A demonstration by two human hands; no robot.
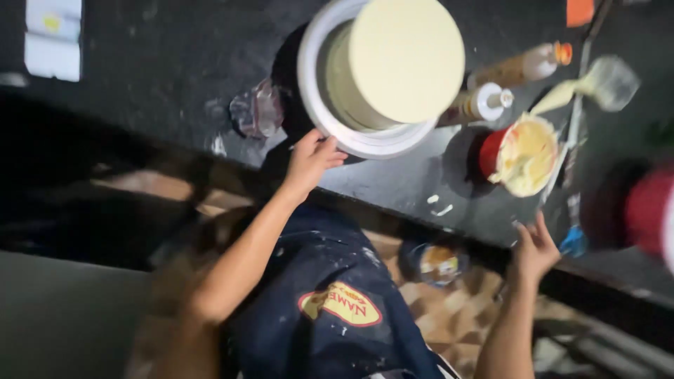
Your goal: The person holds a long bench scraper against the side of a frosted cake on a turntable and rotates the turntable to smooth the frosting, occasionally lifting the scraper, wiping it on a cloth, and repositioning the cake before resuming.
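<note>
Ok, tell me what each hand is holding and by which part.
The left hand grips the white turntable under the cake by its near rim. The right hand is open at the counter edge, holding nothing.

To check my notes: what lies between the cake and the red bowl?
In the head view, two squeeze bottles lie between the cake and the red bowl.

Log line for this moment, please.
left hand: on turntable rim | right hand: open, at counter edge | cake: frosted
</note>
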